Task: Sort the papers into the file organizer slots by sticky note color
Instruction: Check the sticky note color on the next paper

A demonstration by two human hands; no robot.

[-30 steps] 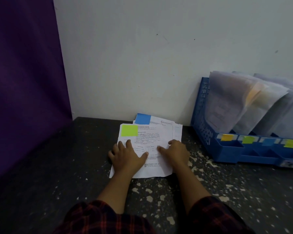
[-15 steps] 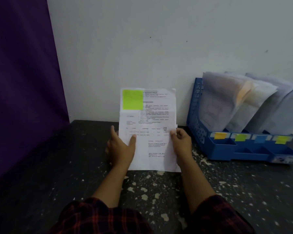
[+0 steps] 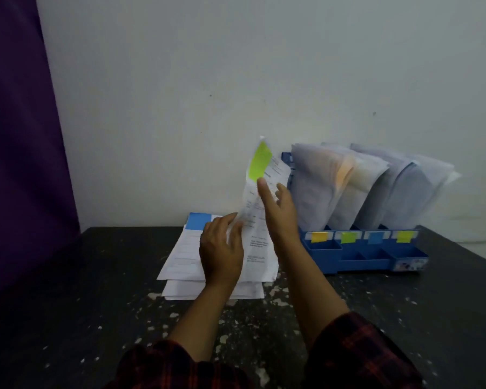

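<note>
I hold a printed paper (image 3: 260,248) upright above the table, its face turned to the right; a green sticky note (image 3: 260,164) marks its top corner. My right hand (image 3: 281,217) pinches it mid-sheet, thumb in front and fingers behind. At the paper's lower left edge, the fingers of my left hand (image 3: 222,248) curl round it. Under them lies a stack of papers (image 3: 183,256) whose top sheet carries a blue sticky note (image 3: 198,221). To the right stands the blue file organizer (image 3: 362,256), its slots labelled orange (image 3: 319,236), green (image 3: 348,237), blue (image 3: 375,237) and yellow (image 3: 403,236).
Each organizer slot holds leaning sheets (image 3: 348,189) that tilt back toward the white wall (image 3: 236,80). A purple curtain (image 3: 17,136) hangs at the left. The dark speckled table (image 3: 96,290) ends near the right edge of view.
The green-noted paper was lifted off the stack, then swung right toward the organizer and turned edge-on. My right hand rose higher on the sheet. The blue-noted sheet is now uncovered.
</note>
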